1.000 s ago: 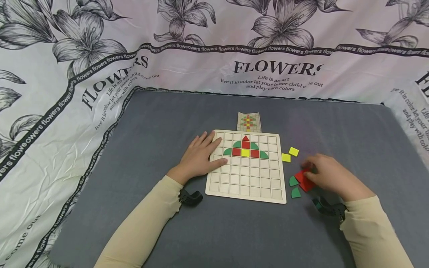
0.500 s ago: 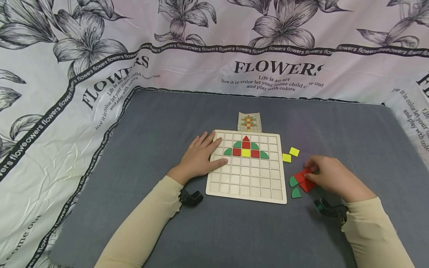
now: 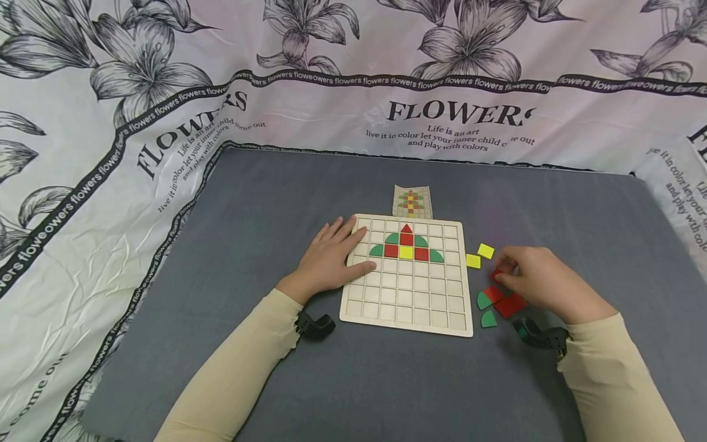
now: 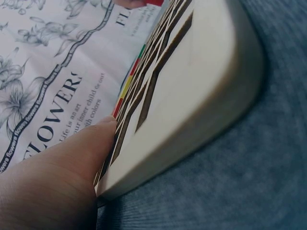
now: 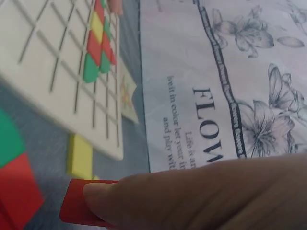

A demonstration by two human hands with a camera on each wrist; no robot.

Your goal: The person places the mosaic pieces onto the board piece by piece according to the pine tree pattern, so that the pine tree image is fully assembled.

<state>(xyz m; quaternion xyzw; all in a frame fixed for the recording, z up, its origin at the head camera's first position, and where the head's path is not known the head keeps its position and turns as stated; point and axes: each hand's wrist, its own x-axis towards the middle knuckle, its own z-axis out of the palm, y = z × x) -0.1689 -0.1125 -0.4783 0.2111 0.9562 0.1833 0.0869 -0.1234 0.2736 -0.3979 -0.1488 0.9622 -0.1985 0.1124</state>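
Note:
On the left edge of a wooden grid board [image 3: 405,307] my left hand [image 3: 326,255] rests, fingers spread and thumb across the squares. In the left wrist view its thumb lies along the board's rim [image 4: 192,124]. My right hand [image 3: 536,279] pinches a red square tile [image 5: 76,201] between thumb and fingers, right of the board. Below that hand lie more red tiles [image 3: 509,305] and two green quarter-round tiles [image 3: 488,319]. Set in the board's upper squares are a red triangle [image 3: 406,229], red squares, a yellow square [image 3: 405,253] and several green quarter-rounds.
Two yellow tiles [image 3: 486,251] lie just off the board's right edge. Behind the board is a small pattern card [image 3: 412,201] with a coloured tree-like figure. A grey cloth [image 3: 248,215] covers the table, and a flower-printed sheet [image 3: 331,116] hangs around it.
My right hand has lifted a red tile off the pile and moved slightly up and left with it, uncovering more of the red tiles below. The left hand stays on the board.

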